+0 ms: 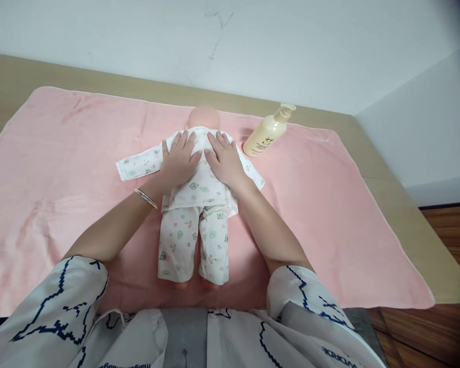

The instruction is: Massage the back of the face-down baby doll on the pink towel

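A baby doll (203,117) lies on a pink mat (310,214), its bald head toward the wall and no face showing. It wears a white printed top (201,191) and matching trousers (178,245). My left hand (179,159) rests flat on the left side of the doll's upper back, fingers spread. On the right side, my right hand (227,159) lies flat in the same way, fingers apart and thumb pointing toward the other thumb. The doll's left-hand sleeve stretches out sideways; the right-hand one slants downward, partly behind my wrist.
A cream-yellow pump bottle (266,134) stands on the mat to the right of the doll's head. The mat covers a wooden table (379,189) that meets a white wall (138,46). Brown wooden flooring (417,332) shows at the lower right.
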The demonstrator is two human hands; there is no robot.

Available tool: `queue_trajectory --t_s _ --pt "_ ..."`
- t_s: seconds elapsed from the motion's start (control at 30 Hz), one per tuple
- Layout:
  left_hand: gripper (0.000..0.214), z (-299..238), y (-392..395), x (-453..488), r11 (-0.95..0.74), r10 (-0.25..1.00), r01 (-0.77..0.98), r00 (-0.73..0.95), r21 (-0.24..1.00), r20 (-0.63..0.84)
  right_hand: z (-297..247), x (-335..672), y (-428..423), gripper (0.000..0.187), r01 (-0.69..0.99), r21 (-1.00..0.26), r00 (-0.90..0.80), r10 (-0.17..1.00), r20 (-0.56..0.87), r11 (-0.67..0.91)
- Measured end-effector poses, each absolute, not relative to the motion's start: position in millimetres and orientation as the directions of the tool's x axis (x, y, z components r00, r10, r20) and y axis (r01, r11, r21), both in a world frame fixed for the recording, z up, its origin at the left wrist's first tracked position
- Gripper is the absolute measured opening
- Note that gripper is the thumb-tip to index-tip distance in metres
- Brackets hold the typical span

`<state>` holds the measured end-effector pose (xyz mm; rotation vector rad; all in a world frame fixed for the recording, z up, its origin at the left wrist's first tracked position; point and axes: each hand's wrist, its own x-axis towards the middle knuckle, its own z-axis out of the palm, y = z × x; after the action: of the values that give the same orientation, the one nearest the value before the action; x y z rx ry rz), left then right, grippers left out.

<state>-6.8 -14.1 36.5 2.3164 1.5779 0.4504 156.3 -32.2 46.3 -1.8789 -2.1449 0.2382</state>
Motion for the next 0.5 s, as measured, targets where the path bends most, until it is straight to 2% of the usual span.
queue_trajectory --t_s 0.1,0.23,0.3,0.4,0.5 --pt "0.059 39.8 -25.0 -5.3 -0.348 0.936 0.853 0.337 0.388 0.099 48.8 150.0 -40.1 0.059 0.951 -0.287 -0.097 0.992 0.079 0.115" --pt "0.058 60.9 -48.9 -10.5 -0.433 0.895 0.858 0.445 0.277 0.021 62.2 125.6 -74.5 0.059 0.985 -0.16 -0.054 0.998 0.041 0.06" --pt "0.059 66.1 -50.9 -13.2 -0.468 0.873 0.845 0.487 0.259 -0.01 65.9 120.6 -83.4 0.059 0.991 -0.124 -0.054 0.998 0.044 0.059" --pt "0.057 57.4 -36.2 -15.8 -0.504 0.851 0.798 0.524 0.329 0.032 63.1 129.3 -72.9 0.059 0.982 -0.178 -0.064 0.998 0.028 0.068" --pt "0.058 37.9 -16.2 -16.9 -0.486 0.866 0.769 0.488 0.416 0.11 55.5 143.0 -50.5 0.06 0.958 -0.271 -0.086 0.996 0.034 0.092"
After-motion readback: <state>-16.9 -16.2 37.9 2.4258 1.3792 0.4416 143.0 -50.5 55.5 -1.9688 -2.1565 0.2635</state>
